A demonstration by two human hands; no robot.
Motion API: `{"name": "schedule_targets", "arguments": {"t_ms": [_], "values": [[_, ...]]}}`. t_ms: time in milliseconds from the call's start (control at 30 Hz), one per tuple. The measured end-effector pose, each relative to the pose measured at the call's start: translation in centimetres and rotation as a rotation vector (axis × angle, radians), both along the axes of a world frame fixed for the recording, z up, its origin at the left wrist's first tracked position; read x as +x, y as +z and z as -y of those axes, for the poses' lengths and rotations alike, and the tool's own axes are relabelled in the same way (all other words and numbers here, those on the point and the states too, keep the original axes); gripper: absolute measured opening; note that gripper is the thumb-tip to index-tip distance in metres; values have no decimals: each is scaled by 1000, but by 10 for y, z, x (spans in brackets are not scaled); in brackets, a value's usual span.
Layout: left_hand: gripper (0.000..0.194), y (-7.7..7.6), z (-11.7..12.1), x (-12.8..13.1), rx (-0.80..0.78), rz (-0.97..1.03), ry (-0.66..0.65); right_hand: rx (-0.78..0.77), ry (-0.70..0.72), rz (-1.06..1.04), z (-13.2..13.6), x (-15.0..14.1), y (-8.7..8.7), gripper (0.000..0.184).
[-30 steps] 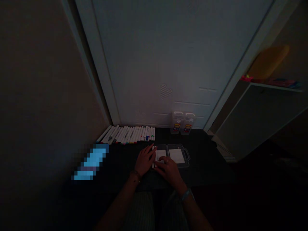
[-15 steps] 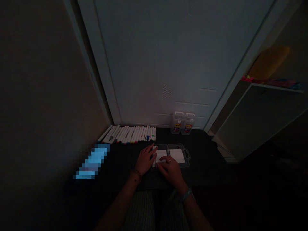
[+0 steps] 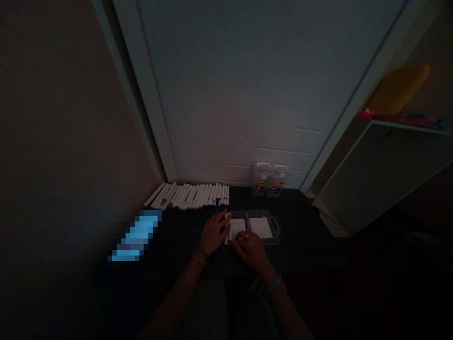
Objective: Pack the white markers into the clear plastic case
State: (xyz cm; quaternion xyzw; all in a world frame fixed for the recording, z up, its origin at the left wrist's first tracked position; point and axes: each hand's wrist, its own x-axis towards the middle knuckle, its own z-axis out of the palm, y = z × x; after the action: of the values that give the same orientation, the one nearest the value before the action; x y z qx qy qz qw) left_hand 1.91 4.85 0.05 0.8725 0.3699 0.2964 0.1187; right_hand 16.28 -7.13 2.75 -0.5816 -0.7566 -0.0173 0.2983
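A clear plastic case [image 3: 276,232] lies unfolded on the dark table, with white sheets in both halves. Two white markers [image 3: 230,234] stand side by side along the left edge of its left half. My left hand [image 3: 213,234] lies over that edge, fingers spread and fingertips touching the markers. My right hand [image 3: 252,249] rests at the near side of the left half, its fingers curled in close to the markers' lower ends. Whatever its fingertips may hold is hidden in the dim light.
A row of white markers [image 3: 193,196] with coloured ends lies at the back left. Two clear upright containers [image 3: 260,180] with labels stand against the white panel [image 3: 212,94]. A blurred-out bright rectangle [image 3: 136,238] lies at the left. A cabinet [image 3: 385,174] is on the right.
My right hand's fingers have curled in more and drawn slightly away from the markers' lower ends. My left hand stays nearly in place. The view has shifted slightly.
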Motion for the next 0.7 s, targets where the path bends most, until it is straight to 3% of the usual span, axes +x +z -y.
{"name": "schedule_targets", "arguments": {"t_ms": [400, 700], "values": [[38, 5, 3, 0, 10, -44, 11, -40, 2, -37, -3, 3, -7, 33], [39, 0, -2, -4, -16, -12, -40, -101, 51, -176, -2, 4, -6, 31]]}}
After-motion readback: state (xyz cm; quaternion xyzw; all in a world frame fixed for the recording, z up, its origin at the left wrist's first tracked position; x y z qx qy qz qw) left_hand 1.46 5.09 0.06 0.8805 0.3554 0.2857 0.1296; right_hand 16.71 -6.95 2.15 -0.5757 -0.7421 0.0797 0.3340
